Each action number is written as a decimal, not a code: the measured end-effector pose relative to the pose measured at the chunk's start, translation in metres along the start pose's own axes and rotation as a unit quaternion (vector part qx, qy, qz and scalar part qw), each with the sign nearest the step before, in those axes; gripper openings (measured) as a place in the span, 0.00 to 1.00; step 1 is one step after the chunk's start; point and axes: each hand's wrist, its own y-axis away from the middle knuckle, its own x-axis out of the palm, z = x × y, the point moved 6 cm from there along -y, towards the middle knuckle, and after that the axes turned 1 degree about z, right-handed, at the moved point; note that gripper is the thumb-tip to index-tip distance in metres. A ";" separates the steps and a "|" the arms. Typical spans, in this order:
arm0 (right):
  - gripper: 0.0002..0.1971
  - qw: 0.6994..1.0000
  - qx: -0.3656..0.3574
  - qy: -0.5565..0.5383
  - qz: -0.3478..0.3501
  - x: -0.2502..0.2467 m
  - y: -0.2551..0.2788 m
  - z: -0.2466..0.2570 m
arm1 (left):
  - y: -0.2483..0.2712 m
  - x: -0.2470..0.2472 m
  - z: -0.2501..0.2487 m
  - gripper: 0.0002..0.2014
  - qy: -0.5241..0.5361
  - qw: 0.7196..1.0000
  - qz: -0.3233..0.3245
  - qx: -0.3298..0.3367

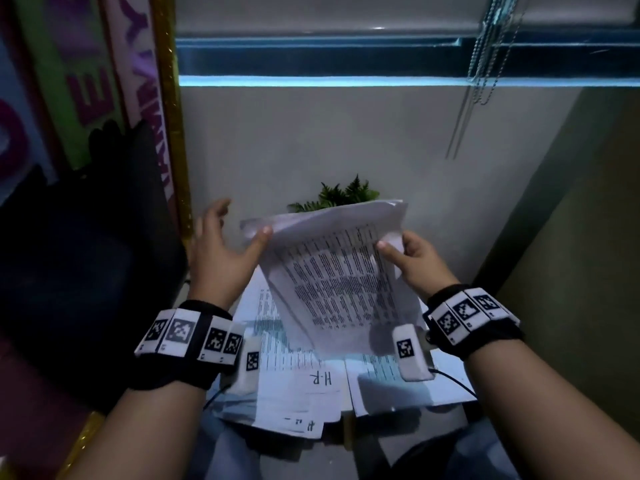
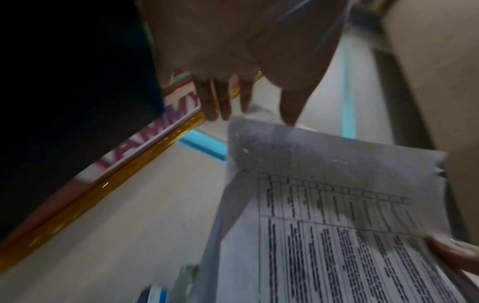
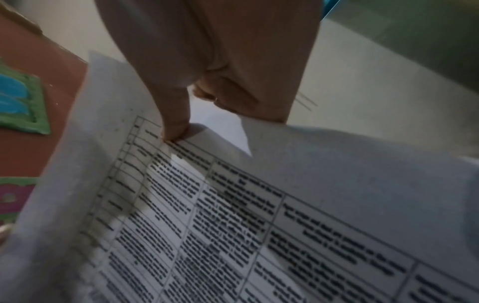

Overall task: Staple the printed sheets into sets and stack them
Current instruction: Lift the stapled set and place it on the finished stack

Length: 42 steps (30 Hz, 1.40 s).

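Printed white paper sheets [image 1: 341, 271], a thin sheaf covered with a ruled table of small black text, hang in the air between both hands. That text is too blurred to read in any view. Below the fingers, more white printed pages [image 1: 298, 372] lie spread flat, one of them marked "H.R" by hand. Left of the left hand's fingers stands a gold-edged pink board [image 1: 152, 109]; the left wrist view shows the letters "AMMY" on it.

The held sheaf looks limp and slightly curled, its upper edge bowed over, with a loose top leaf peeling up at the left corner. Its long axis runs from the fingertips down toward the wrists, tilted so the lower end swings to the right, with the printed face toward the person.

The right hand [image 1: 417, 259] pinches the upper right edge, thumb on the printed face and fingers curled behind. The left hand [image 1: 221, 251] is spread wide, fingers straight, with only the thumb tip touching the upper left corner. Behind the sheaf's top edge, beyond the fingers, green fern leaves [image 1: 341, 194] show.
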 end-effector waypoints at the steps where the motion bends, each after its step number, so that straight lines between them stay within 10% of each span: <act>1: 0.10 1.000 -0.005 -0.007 0.011 0.001 0.006 0.004 | 0.006 0.007 0.013 0.44 0.076 0.994 0.048 -0.058; 8: 0.11 0.995 -0.038 -0.064 -0.067 0.001 0.022 0.015 | 0.037 0.047 0.014 0.59 0.285 0.930 0.212 -0.096; 19: 0.14 0.980 -0.054 -0.100 -0.160 0.008 0.026 0.015 | 0.027 0.030 -0.005 0.10 0.222 0.974 0.017 -0.043; 23: 0.26 0.991 0.024 -0.034 -0.130 0.027 0.033 -0.022 | 0.042 0.054 0.017 0.17 0.192 0.974 0.062 -0.101; 29: 0.16 0.987 0.068 0.097 -0.108 0.036 0.035 -0.044 | 0.060 0.087 0.061 0.17 0.124 0.970 0.126 -0.164; 42: 0.09 0.978 -0.023 0.032 -0.205 0.014 0.023 -0.040 | 0.036 0.074 0.048 0.11 0.201 0.975 0.012 -0.090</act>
